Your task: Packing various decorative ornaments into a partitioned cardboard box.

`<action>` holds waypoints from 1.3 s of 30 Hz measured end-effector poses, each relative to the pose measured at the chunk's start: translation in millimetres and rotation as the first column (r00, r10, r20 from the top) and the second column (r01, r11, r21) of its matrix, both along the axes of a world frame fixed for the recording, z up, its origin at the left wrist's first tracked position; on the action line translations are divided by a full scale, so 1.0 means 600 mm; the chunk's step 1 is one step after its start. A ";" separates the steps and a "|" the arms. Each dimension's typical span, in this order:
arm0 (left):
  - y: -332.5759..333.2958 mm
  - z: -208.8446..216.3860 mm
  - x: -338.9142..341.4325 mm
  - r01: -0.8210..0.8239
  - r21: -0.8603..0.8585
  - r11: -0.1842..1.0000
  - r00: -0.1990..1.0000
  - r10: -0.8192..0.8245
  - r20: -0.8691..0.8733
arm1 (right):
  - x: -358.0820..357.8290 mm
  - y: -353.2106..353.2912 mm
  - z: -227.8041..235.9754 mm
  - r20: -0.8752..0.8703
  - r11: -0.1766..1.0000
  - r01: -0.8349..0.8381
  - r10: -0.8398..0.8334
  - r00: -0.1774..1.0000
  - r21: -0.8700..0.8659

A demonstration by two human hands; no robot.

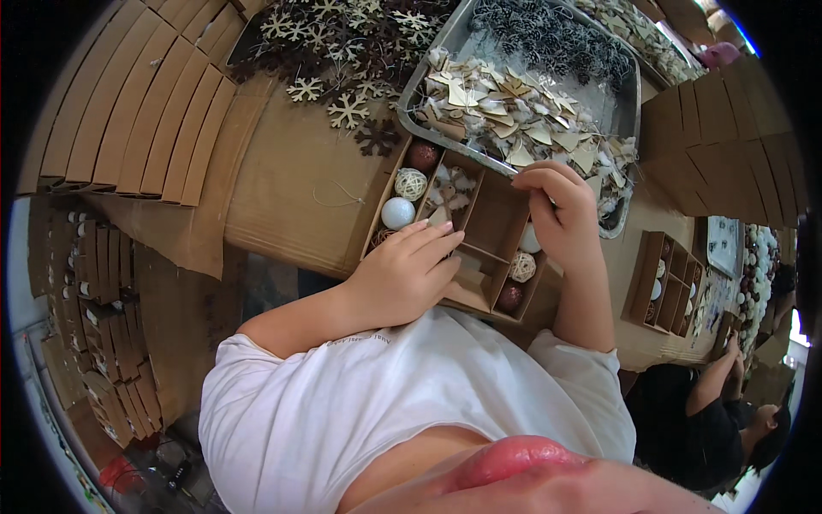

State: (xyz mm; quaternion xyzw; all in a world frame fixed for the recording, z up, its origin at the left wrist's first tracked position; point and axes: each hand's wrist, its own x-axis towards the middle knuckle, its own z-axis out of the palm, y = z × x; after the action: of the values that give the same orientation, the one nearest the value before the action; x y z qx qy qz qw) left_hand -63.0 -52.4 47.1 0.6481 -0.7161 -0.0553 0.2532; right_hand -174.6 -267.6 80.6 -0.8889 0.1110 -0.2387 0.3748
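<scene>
A brown cardboard box with dividers [497, 224] lies on the table in front of me. It holds a dark red ball [422, 156], a woven ball [410, 183], a white ball [397, 212] and pale wooden shapes [451, 187]. My left hand [407, 272] rests flat on the box's near left part, fingers together, holding nothing I can see. At the box's far right edge my right hand [561, 214] has its fingers curled; whether they pinch something is hidden. Another woven ball [522, 266] and a dark red ball [510, 297] sit in the near right compartments.
A metal tray [629, 94] behind the box holds pale wooden stars and dark pieces. Wooden snowflakes [342, 51] lie at the back. Flat cardboard stacks [137, 103] stand left and right [736, 120]. A second divided box [668, 283] sits right, near another person [719, 403].
</scene>
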 end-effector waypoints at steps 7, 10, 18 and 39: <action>-0.017 -0.005 0.003 0.116 -0.020 0.993 0.979 -0.111 0.168 | -0.008 -0.021 -0.007 0.101 0.987 0.033 -0.017 0.995 -0.159; -0.022 0.003 0.005 0.138 0.093 0.986 0.975 -0.152 0.164 | -0.009 -0.026 -0.008 0.107 0.980 0.027 -0.006 0.994 -0.195; -0.025 0.015 -0.016 0.058 0.302 0.951 0.981 -0.110 0.158 | -0.009 -0.031 -0.005 0.067 0.971 0.035 -0.019 0.998 -0.238; 0.043 0.001 0.033 -0.023 -0.119 0.993 0.999 0.028 0.041 | -0.016 -0.046 -0.024 0.090 0.947 0.072 -0.046 0.995 -0.315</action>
State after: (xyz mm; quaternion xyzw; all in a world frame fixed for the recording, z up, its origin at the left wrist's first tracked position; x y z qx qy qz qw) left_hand -43.2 -26.8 47.8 0.6423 -0.7149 0.0043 0.2764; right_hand -184.1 -294.9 66.2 -0.9235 0.0824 -0.3004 0.2239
